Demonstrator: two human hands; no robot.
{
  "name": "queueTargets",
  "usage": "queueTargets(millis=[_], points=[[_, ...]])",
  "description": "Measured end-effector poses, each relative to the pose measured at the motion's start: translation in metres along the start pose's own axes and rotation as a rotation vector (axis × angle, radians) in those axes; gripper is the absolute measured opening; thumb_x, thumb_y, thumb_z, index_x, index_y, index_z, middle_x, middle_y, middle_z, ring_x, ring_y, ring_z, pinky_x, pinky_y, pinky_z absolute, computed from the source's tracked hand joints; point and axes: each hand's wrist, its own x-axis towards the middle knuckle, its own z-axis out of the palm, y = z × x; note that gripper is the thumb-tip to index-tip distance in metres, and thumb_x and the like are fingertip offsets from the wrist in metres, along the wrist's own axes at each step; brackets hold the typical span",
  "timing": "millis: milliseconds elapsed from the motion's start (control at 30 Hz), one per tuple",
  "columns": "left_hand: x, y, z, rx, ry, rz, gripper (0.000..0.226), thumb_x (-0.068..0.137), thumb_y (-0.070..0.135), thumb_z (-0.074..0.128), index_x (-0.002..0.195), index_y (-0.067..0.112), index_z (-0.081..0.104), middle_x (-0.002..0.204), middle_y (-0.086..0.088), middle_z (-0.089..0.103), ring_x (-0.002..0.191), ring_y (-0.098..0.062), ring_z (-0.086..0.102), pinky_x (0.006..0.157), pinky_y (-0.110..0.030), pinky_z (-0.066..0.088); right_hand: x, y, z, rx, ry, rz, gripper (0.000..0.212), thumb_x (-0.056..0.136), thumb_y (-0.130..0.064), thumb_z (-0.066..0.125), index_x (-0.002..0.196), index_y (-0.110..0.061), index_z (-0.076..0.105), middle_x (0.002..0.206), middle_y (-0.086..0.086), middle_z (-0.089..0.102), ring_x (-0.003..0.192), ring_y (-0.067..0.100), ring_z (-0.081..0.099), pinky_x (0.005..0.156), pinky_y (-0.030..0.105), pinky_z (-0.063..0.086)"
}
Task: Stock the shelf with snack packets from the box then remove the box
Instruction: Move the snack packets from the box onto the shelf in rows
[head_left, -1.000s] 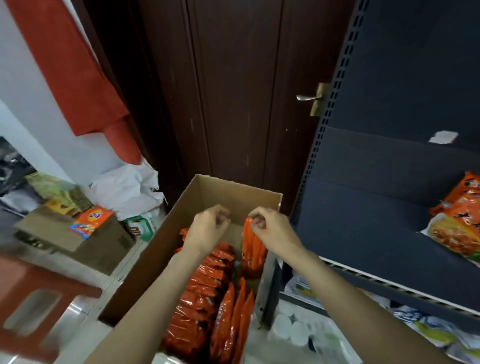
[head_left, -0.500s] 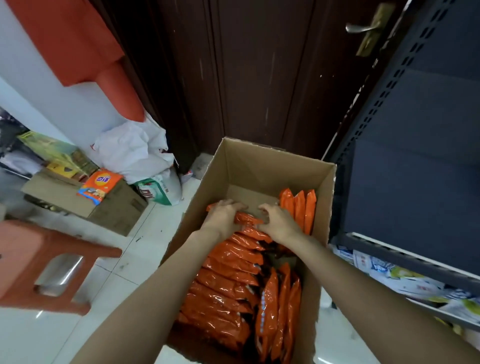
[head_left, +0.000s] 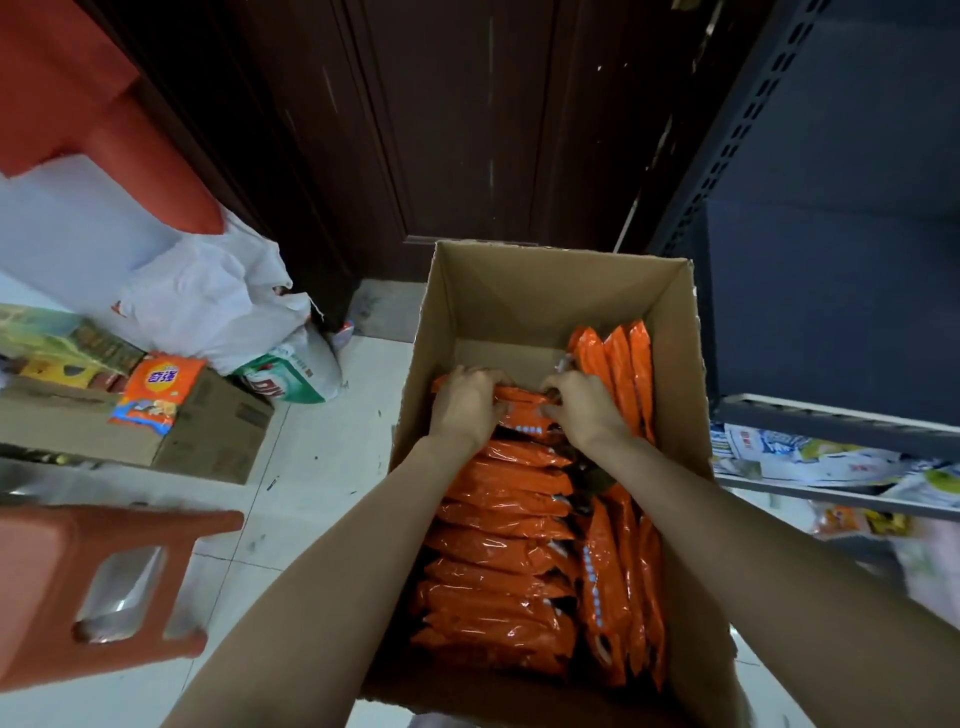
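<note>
Cardboard box (head_left: 524, 291) far end bare, both hands' grip on orange packets (head_left: 511, 499)

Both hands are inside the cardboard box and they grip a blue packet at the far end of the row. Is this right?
Not quite. In the head view the left hand and right hand are inside the box, but the packet they grip is orange, not blue.

- orange packet (head_left: 156, 392) lying on the cardboard carton (head_left: 208, 441) at left: yellow characters "奇强"
- green-white bag (head_left: 291, 376) on floor: red print, partly hidden, unreadable
- orange snack packets (head_left: 511, 545) in the box (head_left: 550, 296): white print too small to read
</note>
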Motion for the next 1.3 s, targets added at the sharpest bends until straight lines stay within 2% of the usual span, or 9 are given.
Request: queueTargets(millis=[233, 367, 500, 667, 767, 867, 1067, 1167, 1300], points=[[0.002, 0.011, -0.012, 0.043, 0.030, -0.001, 0.019, 0.093, 0.022, 0.055, 0.109, 0.019, 0.064, 0.114, -0.006, 0.062, 0.108, -0.021, 0.056, 0.088, -0.033, 0.048, -0.004, -0.004, -0.012, 0.033, 0.099, -0.031, 0.012, 0.087, -0.013, 0.063, 0.096, -0.014, 0.070, 0.100, 0.004, 0.070, 0.093, 0.016, 0.065, 0.082, 0.032, 0.055], [-0.003, 0.024, -0.040, 0.036, 0.137, 0.107, 0.013, 0.091, 0.026, 0.058, 0.101, 0.021, 0.065, 0.108, -0.003, 0.062, 0.108, -0.020, 0.054, 0.095, -0.037, 0.042, -0.015, -0.012, -0.042, 0.153, 0.184, -0.081, 0.010, 0.086, -0.014, 0.064, 0.094, -0.014, 0.070, 0.093, 0.000, 0.069, 0.091, 0.012, 0.063, 0.082, 0.028, 0.052], [-0.015, 0.043, -0.076, 0.009, 0.242, 0.226, 0.012, 0.091, 0.027, 0.057, 0.098, 0.024, 0.066, 0.103, 0.000, 0.062, 0.105, -0.019, 0.052, 0.092, -0.036, 0.037, -0.036, -0.025, -0.081, 0.242, 0.273, -0.126, 0.013, 0.087, -0.018, 0.063, 0.098, -0.017, 0.070, 0.098, -0.003, 0.068, 0.091, 0.005, 0.058, 0.072, 0.010, 0.044], [-0.030, 0.082, -0.119, -0.021, 0.364, 0.356, 0.014, 0.092, 0.030, 0.055, 0.097, 0.025, 0.066, 0.098, 0.002, 0.062, 0.100, -0.018, 0.054, 0.089, -0.035, 0.039, -0.064, -0.028, -0.132, 0.327, 0.425, -0.184, 0.025, 0.084, -0.024, 0.067, 0.108, -0.018, 0.068, 0.106, -0.004, 0.064, 0.096, 0.006, 0.057, 0.074, 0.007, 0.039], [-0.038, 0.115, -0.138, -0.074, 0.446, 0.426, 0.011, 0.091, 0.029, 0.056, 0.094, 0.025, 0.066, 0.088, 0.006, 0.057, 0.093, -0.017, 0.054, 0.085, -0.039, 0.044, -0.083, -0.017, -0.169, 0.514, 0.405, -0.230, 0.037, 0.079, -0.030, 0.072, 0.115, -0.026, 0.063, 0.108, -0.008, 0.063, 0.097, 0.003, 0.060, 0.072, 0.007, 0.047], [-0.039, 0.157, -0.145, -0.124, 0.489, 0.473, 0.010, 0.090, 0.029, 0.058, 0.091, 0.025, 0.067, 0.085, 0.009, 0.054, 0.091, -0.017, 0.055, 0.083, -0.040, 0.045, -0.097, 0.007, -0.202, 0.620, 0.391, -0.267, 0.055, 0.074, -0.023, 0.077, 0.124, -0.029, 0.055, 0.109, -0.012, 0.061, 0.099, 0.000, 0.059, 0.074, 0.008, 0.049], [-0.032, 0.265, -0.122, -0.179, 0.475, 0.536, 0.007, 0.089, 0.028, 0.060, 0.089, 0.025, 0.067, 0.086, 0.006, 0.059, 0.088, -0.017, 0.057, 0.082, -0.044, 0.048, -0.119, 0.083, -0.269, 0.610, 0.593, -0.280, 0.021, 0.078, -0.014, 0.073, 0.096, -0.022, 0.065, 0.094, -0.011, 0.065, 0.089, -0.002, 0.061, 0.068, 0.010, 0.047], [-0.023, 0.325, -0.096, -0.172, 0.477, 0.570, 0.007, 0.089, 0.028, 0.061, 0.089, 0.025, 0.068, 0.084, 0.008, 0.058, 0.087, -0.016, 0.058, 0.081, -0.044, 0.048, -0.129, 0.140, -0.301, 0.596, 0.600, -0.280, 0.017, 0.079, -0.014, 0.072, 0.094, -0.020, 0.065, 0.092, -0.010, 0.066, 0.085, -0.003, 0.061, 0.065, 0.007, 0.047], [-0.008, 0.404, -0.046, -0.158, 0.425, 0.559, 0.009, 0.089, 0.027, 0.060, 0.091, 0.024, 0.068, 0.082, 0.010, 0.053, 0.088, -0.017, 0.058, 0.082, -0.043, 0.048, -0.142, 0.224, -0.339, 0.566, 0.599, -0.233, 0.016, 0.080, -0.015, 0.071, 0.094, -0.018, 0.065, 0.092, -0.008, 0.066, 0.088, 0.004, 0.062, 0.068, 0.014, 0.050]])
